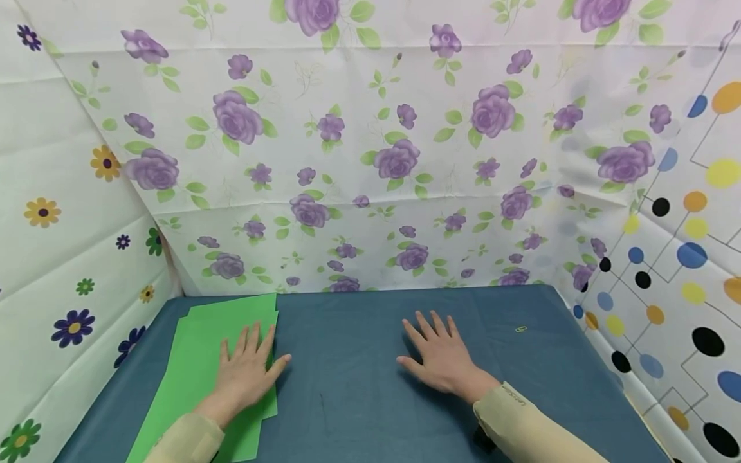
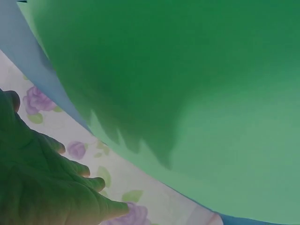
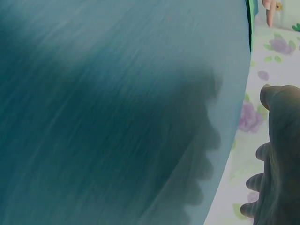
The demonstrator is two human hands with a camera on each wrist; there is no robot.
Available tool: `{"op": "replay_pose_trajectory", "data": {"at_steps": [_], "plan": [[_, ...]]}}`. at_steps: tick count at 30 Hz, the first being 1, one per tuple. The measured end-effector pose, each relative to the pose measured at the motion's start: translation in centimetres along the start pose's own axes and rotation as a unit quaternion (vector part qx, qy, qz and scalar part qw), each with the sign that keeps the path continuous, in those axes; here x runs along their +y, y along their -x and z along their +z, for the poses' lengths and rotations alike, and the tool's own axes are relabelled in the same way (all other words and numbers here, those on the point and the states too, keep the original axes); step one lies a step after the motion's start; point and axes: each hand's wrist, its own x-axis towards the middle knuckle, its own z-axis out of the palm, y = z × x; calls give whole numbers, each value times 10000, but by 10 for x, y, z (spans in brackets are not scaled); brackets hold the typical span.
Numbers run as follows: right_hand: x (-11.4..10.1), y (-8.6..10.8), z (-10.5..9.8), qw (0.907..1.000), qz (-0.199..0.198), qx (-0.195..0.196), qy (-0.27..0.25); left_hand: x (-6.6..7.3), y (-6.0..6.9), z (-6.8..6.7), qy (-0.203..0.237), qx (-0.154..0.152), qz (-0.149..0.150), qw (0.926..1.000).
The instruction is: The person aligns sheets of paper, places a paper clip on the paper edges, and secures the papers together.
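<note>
Both hands are unloaded. In the lower left of the head frame, the left hand (image 1: 246, 373) hovers palm down over the green paper sheets (image 1: 197, 360), fingers straight, spread wide and holding nothing. In the left wrist view its shadow falls on the paper apart from the fingers, indicating clearance. The right hand (image 1: 444, 363), right of centre, hovers likewise over the table (image 1: 341, 386): fingers straight, well spread, nothing gripped. The sheets lie flat at the left of the table, overlapping, with staggered edges; their number cannot be established. What looks like a yellow paper clip (image 1: 521, 329) lies well apart from the right hand, toward the right of the frame.

Judgement: the step in hand is a ready position, no handling under way. Taking up the sheets would call for the left hand to come down and pinch an edge; the staggered right edges offer the likeliest purchase. Uneven pressure could slide the sheets out of line. The clip, being small, would call for a fingertip pinch.
</note>
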Motion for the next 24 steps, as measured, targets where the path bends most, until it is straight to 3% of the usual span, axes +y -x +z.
{"op": "replay_pose_trajectory", "data": {"at_steps": [12,24], "plan": [[-38,-15,4,9985,-476,-225,-112,-30,13,-9,-152,76,-139,9998],[-87,-31,6,9938,-1004,-483,-45,-69,19,-14,-31,-205,-643,9977]]}}
